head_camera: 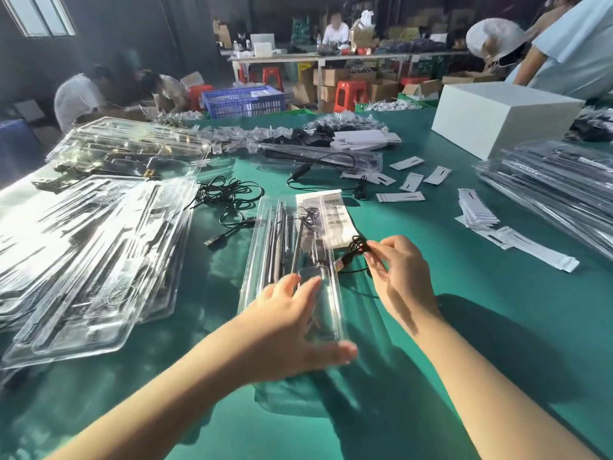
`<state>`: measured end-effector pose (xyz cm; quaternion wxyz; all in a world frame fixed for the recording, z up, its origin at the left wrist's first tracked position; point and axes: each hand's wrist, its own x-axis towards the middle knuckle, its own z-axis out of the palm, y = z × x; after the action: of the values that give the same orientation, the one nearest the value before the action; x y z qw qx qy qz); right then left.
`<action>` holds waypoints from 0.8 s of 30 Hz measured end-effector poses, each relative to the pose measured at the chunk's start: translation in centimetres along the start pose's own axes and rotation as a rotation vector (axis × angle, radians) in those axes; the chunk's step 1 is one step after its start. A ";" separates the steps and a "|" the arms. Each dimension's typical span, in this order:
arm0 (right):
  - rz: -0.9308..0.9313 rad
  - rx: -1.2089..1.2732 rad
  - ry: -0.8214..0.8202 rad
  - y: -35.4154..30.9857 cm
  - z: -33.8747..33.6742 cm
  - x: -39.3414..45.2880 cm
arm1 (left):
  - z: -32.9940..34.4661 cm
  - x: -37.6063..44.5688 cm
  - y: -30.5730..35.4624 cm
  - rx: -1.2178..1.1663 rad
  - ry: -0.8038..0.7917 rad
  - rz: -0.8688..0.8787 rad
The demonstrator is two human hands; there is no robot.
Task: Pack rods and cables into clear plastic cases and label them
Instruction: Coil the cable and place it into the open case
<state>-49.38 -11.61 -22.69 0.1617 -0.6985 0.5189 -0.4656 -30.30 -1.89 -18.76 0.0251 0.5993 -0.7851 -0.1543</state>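
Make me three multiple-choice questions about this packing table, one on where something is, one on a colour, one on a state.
1. Where is the white box?
A. far right of the table
B. under the left hand
C. on a red stool

2. What colour is the table surface?
A. grey
B. green
C. brown

3. What is the right hand doing?
A. lying flat and holding nothing
B. pressing a label down
C. pinching a black cable

Answers: 1 A, it stands past the loose labels at the far right. 2 B, green shows all around the clear case. 3 C, its fingertips hold the coiled cable beside the case, while the left hand rests on the case.
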 end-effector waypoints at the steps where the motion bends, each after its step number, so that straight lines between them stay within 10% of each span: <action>1: 0.042 -0.003 -0.002 0.5 0.1 0.1 | 0.9 -0.8 -0.3 0.098 -0.033 0.026; 24: 0.039 0.215 0.084 0.0 -0.1 -1.0 | 1.7 0.1 -1.4 -0.191 0.217 0.133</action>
<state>-49.51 -10.70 -23.13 0.2226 -0.6467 0.4859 -0.5441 -29.40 -1.92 -20.77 0.1770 0.5540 -0.7975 -0.1606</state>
